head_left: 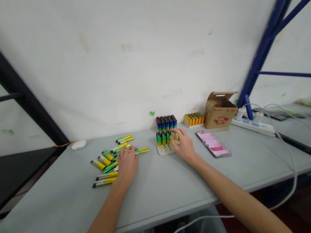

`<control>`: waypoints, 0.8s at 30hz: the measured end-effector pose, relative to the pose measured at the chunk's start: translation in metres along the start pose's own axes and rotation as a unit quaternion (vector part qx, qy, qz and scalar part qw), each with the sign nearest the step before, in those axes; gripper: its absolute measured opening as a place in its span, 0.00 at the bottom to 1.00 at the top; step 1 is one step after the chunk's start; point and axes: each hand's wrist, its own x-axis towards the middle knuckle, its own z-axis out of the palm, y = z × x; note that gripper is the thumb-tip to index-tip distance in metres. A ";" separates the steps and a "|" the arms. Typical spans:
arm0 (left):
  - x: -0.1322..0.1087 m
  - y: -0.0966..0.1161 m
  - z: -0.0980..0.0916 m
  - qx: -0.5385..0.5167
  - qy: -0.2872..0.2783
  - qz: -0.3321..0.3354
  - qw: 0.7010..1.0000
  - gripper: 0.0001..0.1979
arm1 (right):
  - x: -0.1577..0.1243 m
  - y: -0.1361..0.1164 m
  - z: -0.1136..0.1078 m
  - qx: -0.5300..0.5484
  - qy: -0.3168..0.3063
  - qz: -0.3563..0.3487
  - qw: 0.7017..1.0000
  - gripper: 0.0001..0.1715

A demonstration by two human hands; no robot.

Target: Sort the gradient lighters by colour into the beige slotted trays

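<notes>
Green-and-yellow batteries with dark ends (103, 160) lie loose in a pile on the left of the table. My left hand (127, 160) is over the right side of this pile, fingers curled down onto the batteries; its palm hides some of them. One long green-and-yellow piece (142, 150) sticks out to the right of its fingers. A pale tray with round holes (165, 150) holds upright green-and-yellow batteries (163, 138) in its back part. At the tray's right end, my right hand (183, 143) has thumb and fingers closed around a yellowish battery (176, 136), partly hidden.
Behind the tray stands a block of blue batteries with dark tops (167, 122). Farther right are orange batteries (194, 119), an open cardboard box (219, 112), a phone (212, 143) and a power strip (254, 126) with white cables. A white case (79, 144) lies far left.
</notes>
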 end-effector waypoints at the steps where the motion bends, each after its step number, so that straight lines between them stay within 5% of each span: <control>1: 0.000 0.001 -0.001 -0.007 0.003 0.002 1.000 0.10 | -0.001 -0.002 -0.001 0.010 0.005 -0.009 1.000 0.19; 13: 0.004 0.015 -0.011 -0.151 0.109 0.091 0.978 0.09 | -0.015 -0.020 0.003 0.051 -0.106 -0.126 0.985 0.13; 19: 0.003 0.023 -0.018 -0.230 0.110 0.153 0.955 0.10 | -0.017 -0.029 0.005 0.043 -0.103 -0.173 0.979 0.25; 24: -0.002 0.034 -0.024 -0.260 0.107 0.163 0.946 0.09 | -0.019 -0.031 0.011 0.046 -0.098 -0.193 0.975 0.20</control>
